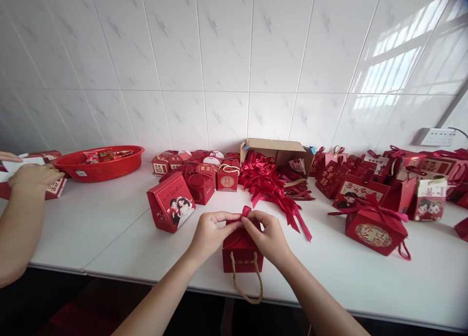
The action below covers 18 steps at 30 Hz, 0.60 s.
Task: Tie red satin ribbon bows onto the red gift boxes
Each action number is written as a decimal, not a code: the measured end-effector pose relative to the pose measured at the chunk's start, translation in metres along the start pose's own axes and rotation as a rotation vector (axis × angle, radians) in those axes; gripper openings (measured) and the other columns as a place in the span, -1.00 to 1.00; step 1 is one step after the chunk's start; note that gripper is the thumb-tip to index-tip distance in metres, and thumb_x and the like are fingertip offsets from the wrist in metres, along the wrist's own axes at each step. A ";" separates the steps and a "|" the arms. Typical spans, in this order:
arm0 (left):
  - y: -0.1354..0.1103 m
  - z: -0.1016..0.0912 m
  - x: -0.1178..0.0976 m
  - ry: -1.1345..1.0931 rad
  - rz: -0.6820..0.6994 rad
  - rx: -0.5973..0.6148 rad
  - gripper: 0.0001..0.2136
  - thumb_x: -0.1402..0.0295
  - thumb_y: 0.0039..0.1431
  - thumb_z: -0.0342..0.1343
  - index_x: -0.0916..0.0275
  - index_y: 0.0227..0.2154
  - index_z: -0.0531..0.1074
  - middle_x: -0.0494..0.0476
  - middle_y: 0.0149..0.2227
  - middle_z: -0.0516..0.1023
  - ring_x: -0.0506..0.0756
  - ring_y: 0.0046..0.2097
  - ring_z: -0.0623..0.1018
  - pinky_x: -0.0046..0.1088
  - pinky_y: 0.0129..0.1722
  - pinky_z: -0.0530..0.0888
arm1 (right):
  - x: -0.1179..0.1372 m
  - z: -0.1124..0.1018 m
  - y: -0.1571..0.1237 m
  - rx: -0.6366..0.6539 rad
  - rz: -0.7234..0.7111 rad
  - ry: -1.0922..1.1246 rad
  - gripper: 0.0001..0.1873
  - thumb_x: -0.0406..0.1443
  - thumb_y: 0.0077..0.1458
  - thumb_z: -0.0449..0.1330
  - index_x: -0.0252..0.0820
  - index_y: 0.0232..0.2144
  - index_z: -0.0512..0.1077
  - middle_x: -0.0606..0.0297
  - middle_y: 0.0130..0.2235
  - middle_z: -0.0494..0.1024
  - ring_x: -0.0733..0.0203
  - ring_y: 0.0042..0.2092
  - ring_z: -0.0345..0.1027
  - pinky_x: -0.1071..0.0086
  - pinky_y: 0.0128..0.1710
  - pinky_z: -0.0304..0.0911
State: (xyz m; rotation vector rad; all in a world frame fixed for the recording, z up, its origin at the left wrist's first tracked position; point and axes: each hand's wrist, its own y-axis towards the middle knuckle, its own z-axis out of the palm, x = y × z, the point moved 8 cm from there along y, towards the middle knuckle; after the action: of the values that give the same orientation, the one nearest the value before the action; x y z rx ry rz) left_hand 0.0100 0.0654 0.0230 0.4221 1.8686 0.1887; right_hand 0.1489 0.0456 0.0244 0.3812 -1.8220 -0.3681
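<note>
A small red gift box (241,254) with a rope handle stands near the front edge of the white table (109,224). My left hand (210,231) and my right hand (268,236) meet above it. Both pinch a red ribbon (245,211) on top of the box, fingers closed. The rope handle hangs over the table's front edge.
Another person's arm and hand (31,177) rest at the far left on red boxes. A red basin (100,163) sits behind. Several red gift boxes (171,202) fill the back, a cardboard box (278,153) spills red ribbons (270,185), and a ribboned box (376,228) stands right.
</note>
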 end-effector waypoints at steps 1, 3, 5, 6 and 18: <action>-0.001 0.000 0.001 0.004 -0.001 -0.006 -0.81 0.26 -0.02 0.25 0.23 -0.34 0.61 0.13 -0.27 0.66 0.18 -0.16 0.60 -0.30 -0.06 0.50 | -0.001 -0.001 0.000 -0.008 -0.001 0.023 -0.75 -0.14 0.09 0.11 -0.17 -0.52 0.32 0.31 -0.52 0.44 0.24 -0.46 0.29 0.40 -0.45 0.16; -0.002 0.002 -0.001 0.013 0.015 0.009 -0.82 0.27 0.00 0.23 0.23 -0.35 0.60 0.12 -0.28 0.66 0.16 -0.17 0.60 -0.32 -0.08 0.50 | -0.003 -0.001 0.001 -0.019 0.014 0.075 -0.79 -0.15 0.07 0.13 -0.14 -0.45 0.24 0.34 -0.51 0.46 0.25 -0.47 0.30 0.42 -0.46 0.16; -0.002 0.005 -0.003 0.022 0.042 0.035 -0.85 0.29 0.02 0.23 0.23 -0.36 0.59 0.11 -0.28 0.65 0.15 -0.18 0.60 -0.34 -0.08 0.49 | -0.007 -0.001 0.000 -0.025 0.044 0.112 -0.78 -0.17 0.06 0.15 -0.11 -0.38 0.16 0.39 -0.52 0.48 0.26 -0.50 0.30 0.43 -0.48 0.14; -0.003 0.005 -0.003 0.028 0.052 0.042 -0.85 0.29 0.03 0.22 0.23 -0.36 0.58 0.11 -0.28 0.64 0.14 -0.18 0.59 -0.35 -0.08 0.49 | -0.008 -0.001 0.000 -0.029 0.055 0.123 -0.76 -0.18 0.06 0.16 -0.10 -0.36 0.14 0.42 -0.52 0.49 0.27 -0.51 0.29 0.43 -0.49 0.13; -0.002 0.000 -0.002 0.090 0.124 -0.060 -0.93 0.36 0.02 0.20 0.22 -0.43 0.55 0.10 -0.34 0.62 0.12 -0.23 0.58 -0.36 -0.12 0.49 | 0.004 -0.006 -0.005 -0.035 -0.088 -0.136 -0.83 -0.23 0.06 0.21 -0.11 -0.30 0.56 0.19 -0.33 0.51 0.13 -0.31 0.42 0.29 -0.29 0.33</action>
State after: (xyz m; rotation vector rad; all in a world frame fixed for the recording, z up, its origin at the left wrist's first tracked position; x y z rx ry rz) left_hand 0.0100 0.0626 0.0242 0.4959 1.9206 0.3516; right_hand 0.1540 0.0388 0.0274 0.4216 -1.9329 -0.4964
